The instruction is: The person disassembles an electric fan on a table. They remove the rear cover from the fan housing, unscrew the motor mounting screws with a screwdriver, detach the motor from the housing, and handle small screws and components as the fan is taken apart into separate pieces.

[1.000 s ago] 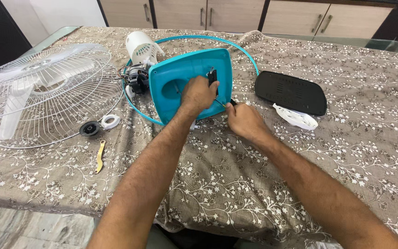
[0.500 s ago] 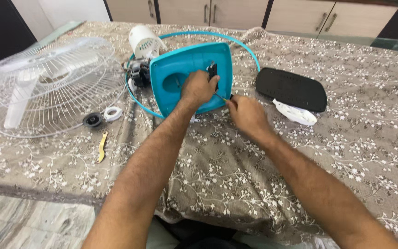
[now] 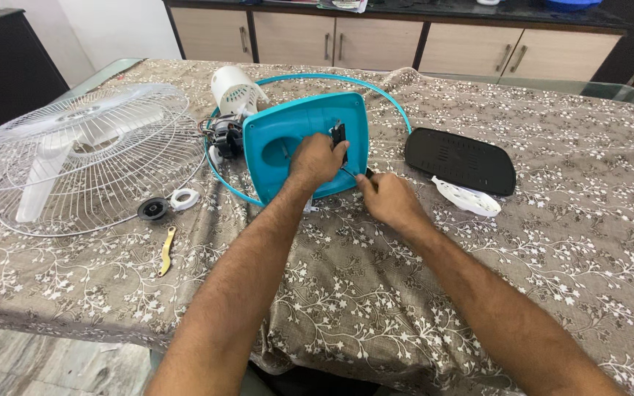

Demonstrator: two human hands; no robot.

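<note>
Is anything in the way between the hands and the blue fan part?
Nothing visible is. The left hand already rests on the turquoise fan base, and the right hand holds a screwdriver against it. The black cover lies off to the side.

Table in brown floral cloth (image 3: 566,242): white wire fan guard (image 3: 89,158) left edge, teal plastic fan base (image 3: 288,136) centre, black oval plate (image 3: 460,160) right.

Bright, even daylight, and I see it all sharply.

Soft short shadows sit under my arms on the cloth (image 3: 552,242); the white grille (image 3: 89,158) looks slightly washed out, and the table's edges bow from wide-angle distortion.
</note>
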